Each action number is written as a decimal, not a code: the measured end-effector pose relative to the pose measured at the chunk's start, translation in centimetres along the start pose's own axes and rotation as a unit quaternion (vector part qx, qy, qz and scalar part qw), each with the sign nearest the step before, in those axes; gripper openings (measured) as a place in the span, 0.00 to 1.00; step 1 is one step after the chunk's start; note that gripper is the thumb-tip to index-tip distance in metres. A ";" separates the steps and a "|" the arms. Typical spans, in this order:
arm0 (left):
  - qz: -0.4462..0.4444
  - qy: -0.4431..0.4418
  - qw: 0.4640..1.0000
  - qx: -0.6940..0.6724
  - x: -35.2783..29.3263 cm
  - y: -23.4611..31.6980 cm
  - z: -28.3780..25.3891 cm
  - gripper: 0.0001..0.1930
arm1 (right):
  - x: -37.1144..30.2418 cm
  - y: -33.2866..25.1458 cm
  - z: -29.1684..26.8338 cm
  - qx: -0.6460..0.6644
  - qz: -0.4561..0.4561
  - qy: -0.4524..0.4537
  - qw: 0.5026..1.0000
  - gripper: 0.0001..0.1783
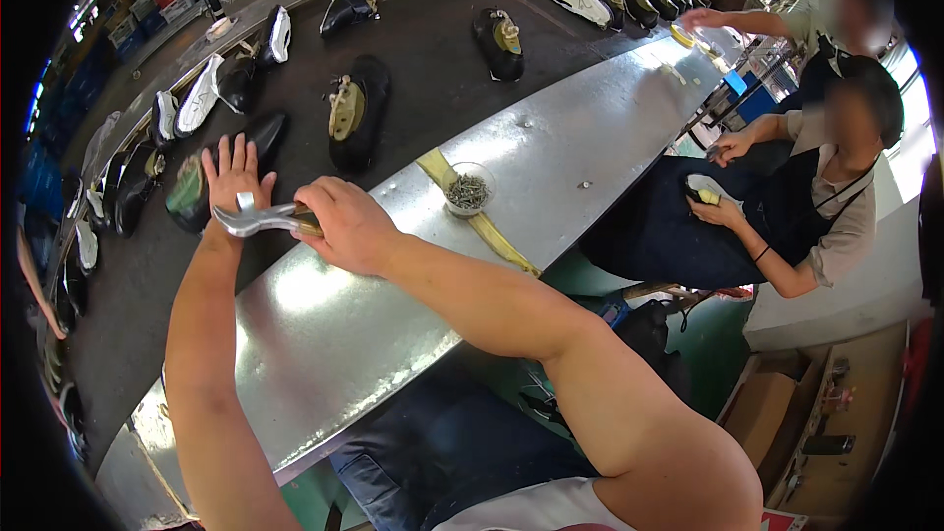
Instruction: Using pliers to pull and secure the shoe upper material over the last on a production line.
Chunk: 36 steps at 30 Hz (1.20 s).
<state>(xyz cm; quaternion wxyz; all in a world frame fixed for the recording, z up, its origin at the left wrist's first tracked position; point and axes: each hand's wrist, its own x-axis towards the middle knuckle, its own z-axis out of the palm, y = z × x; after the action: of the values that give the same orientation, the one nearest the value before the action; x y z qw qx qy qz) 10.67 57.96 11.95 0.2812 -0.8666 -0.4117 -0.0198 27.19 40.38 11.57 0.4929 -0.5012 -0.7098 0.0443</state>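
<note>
At the left of the frame, black shoes (pixel 138 182) lie in a row along the dark conveyor belt (pixel 423 49). Left of centre, the left hand (pixel 236 177) reaches onto the belt, fingers spread open, resting on a black shoe on its last (pixel 197 187). Just right of it, the right hand (pixel 349 226) is closed around the handle of metal lasting pincers (pixel 258 219), whose head points left across the left wrist. At centre, a small bowl of nails (pixel 468 191) sits on the steel bench (pixel 551 157). At the right, a seated co-worker (pixel 816 177) holds a shoe in the lap.
</note>
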 end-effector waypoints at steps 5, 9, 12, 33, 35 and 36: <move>0.116 -0.036 0.942 -0.313 -3.4 -1.8 -0.1 0.17 | 0.0 0.0 -0.2 0.001 -0.013 0.035 0.999 0.21; -0.090 0.031 0.932 -0.350 -10.8 1.9 -1.0 0.22 | 0.0 0.3 0.2 -0.019 -0.027 0.050 0.998 0.21; -0.160 -0.080 0.937 -0.298 -10.9 2.4 -5.4 0.24 | -0.1 0.0 0.1 -0.033 -0.046 0.041 0.998 0.20; -0.172 -0.029 0.910 -0.377 -12.7 0.9 -4.8 0.16 | 0.7 -4.8 -0.3 -0.011 0.035 -0.173 0.984 0.25; -0.163 -0.012 0.905 -0.393 -11.9 0.8 -5.3 0.12 | 0.6 -5.5 -0.8 -0.019 0.059 -0.182 0.981 0.25; -0.153 0.017 0.902 -0.403 -11.6 0.6 -5.6 0.10 | 0.2 -6.1 -0.9 0.007 0.110 -0.204 0.973 0.26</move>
<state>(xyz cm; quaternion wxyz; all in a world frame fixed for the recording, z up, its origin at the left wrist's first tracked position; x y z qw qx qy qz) 4.55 46.72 13.37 -0.0917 -0.8316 -0.4918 -0.2413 23.76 37.14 15.51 0.3331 -0.5535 -0.7355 0.2044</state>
